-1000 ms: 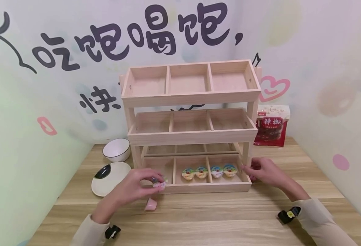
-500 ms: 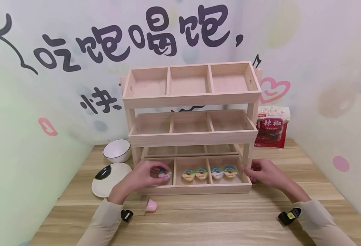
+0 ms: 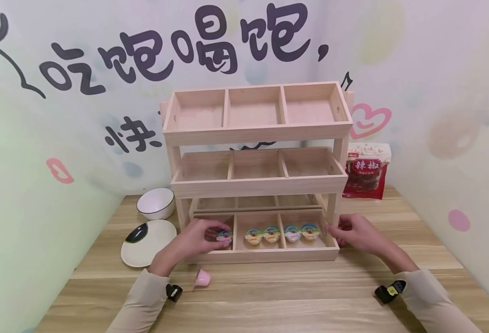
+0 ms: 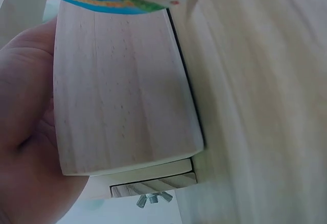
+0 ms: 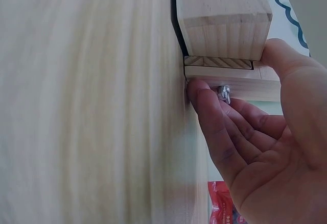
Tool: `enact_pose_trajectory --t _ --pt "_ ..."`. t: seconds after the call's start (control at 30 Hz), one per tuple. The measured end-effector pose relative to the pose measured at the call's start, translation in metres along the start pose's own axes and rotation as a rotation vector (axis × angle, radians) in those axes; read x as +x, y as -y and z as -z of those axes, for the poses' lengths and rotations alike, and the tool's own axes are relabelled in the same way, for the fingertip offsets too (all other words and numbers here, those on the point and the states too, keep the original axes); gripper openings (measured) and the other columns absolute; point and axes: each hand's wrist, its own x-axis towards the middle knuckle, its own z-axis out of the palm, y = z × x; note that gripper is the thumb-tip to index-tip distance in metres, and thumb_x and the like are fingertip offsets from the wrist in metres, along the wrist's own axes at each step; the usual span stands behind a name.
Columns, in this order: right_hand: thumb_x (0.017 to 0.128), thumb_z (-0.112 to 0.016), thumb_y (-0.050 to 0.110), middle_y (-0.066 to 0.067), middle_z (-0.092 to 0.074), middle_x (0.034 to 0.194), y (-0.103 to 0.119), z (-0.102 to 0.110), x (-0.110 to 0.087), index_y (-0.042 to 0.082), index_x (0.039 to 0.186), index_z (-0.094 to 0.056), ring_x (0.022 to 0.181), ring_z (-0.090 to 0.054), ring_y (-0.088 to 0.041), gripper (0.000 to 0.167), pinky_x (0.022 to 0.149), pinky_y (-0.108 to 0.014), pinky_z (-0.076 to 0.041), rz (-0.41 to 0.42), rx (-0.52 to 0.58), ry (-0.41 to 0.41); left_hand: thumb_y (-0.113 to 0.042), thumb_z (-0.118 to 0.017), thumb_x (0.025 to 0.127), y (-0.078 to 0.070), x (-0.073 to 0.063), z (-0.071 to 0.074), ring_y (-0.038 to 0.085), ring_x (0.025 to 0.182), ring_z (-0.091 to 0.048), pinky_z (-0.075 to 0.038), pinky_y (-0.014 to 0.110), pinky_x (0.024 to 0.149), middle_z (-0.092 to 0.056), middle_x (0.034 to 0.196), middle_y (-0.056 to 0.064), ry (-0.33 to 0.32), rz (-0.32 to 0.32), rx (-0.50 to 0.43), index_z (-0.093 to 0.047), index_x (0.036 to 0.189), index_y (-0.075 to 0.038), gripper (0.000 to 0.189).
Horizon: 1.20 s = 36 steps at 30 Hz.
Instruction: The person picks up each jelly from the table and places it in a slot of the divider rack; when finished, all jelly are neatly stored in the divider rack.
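In the head view my left hand (image 3: 192, 240) reaches over the front wall of the bottom tray (image 3: 265, 255). Its thumb and fingers pinch a small jelly cup (image 3: 224, 237) with a printed lid, inside the left compartment. My right hand (image 3: 358, 233) grips the right end of the wooden rack (image 3: 259, 187); the right wrist view shows its thumb on the wood and its fingers curled by a metal bolt (image 5: 224, 93). Two yellow jelly cups (image 3: 253, 237) sit in the middle compartment, two more jelly cups (image 3: 293, 233) in the right one. A pink jelly cup (image 3: 203, 277) lies tipped on the table.
The rack's two upper trays (image 3: 254, 108) rise above both hands. Left of it stand a white bowl (image 3: 155, 203) and a plate (image 3: 155, 245) with a black spot. A red snack bag (image 3: 366, 173) leans behind the right side, near the wall.
My left hand has carried its jelly cup from the tray's front wall rightward and into the left compartment. My right hand has stayed at the rack's end.
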Motion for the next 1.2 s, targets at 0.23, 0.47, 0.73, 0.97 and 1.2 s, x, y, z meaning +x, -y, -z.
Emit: enact_pose_trajectory --t 0.23,0.47,0.73,0.97,1.2 --pt "0.106 -0.072 0.035 -0.007 -0.076 0.097 0.0026 0.0007 -0.0002 0.000 0.123 -0.071 0.080 -0.066 -0.017 0.039 0.065 -0.028 -0.059 -0.013 0.023 0.010 -0.020 -0.085 0.096 0.0025 0.0006 -0.0009 0.025 0.104 -0.080 -0.067 0.036 0.089 -0.080 0.120 0.014 0.009 -0.014 -0.001 -0.080 0.122 -0.003 0.032" --pt "0.106 -0.072 0.033 -0.008 -0.077 0.099 0.0027 0.0007 0.0009 -0.002 0.126 -0.070 0.082 -0.067 -0.018 0.040 0.066 -0.028 -0.059 -0.002 0.030 0.015 -0.015 -0.083 0.097 0.0014 -0.0004 -0.0011 0.029 0.112 -0.079 -0.066 0.035 0.091 -0.078 0.127 0.016 0.012 -0.032 0.006 -0.079 0.125 -0.002 0.031" --pt "0.106 -0.071 0.034 -0.007 -0.076 0.094 0.0015 0.0006 0.0009 -0.002 0.122 -0.070 0.077 -0.067 -0.016 0.039 0.065 -0.028 -0.059 0.007 0.031 0.008 -0.015 -0.083 0.097 0.0034 -0.0009 -0.0018 0.027 0.111 -0.079 -0.066 0.036 0.091 -0.079 0.126 0.015 0.006 -0.041 -0.003 -0.080 0.124 -0.002 0.031" --pt "0.106 -0.072 0.034 -0.007 -0.075 0.093 0.0013 0.0005 0.0001 -0.003 0.123 -0.070 0.077 -0.067 -0.016 0.040 0.064 -0.028 -0.058 0.013 0.036 0.007 -0.019 -0.084 0.096 0.0040 0.0000 -0.0016 0.024 0.110 -0.078 -0.066 0.037 0.093 -0.079 0.126 0.012 0.016 -0.021 -0.016 -0.080 0.124 -0.005 0.031" --pt "0.106 -0.071 0.035 -0.006 -0.074 0.090 0.0010 0.0002 -0.0005 -0.002 0.121 -0.070 0.076 -0.067 -0.016 0.040 0.064 -0.028 -0.057 0.008 0.040 0.008 -0.019 -0.084 0.096 0.0037 0.0003 -0.0017 0.023 0.110 -0.078 -0.066 0.034 0.093 -0.079 0.125 0.012 0.018 -0.017 -0.023 -0.080 0.123 -0.005 0.031"
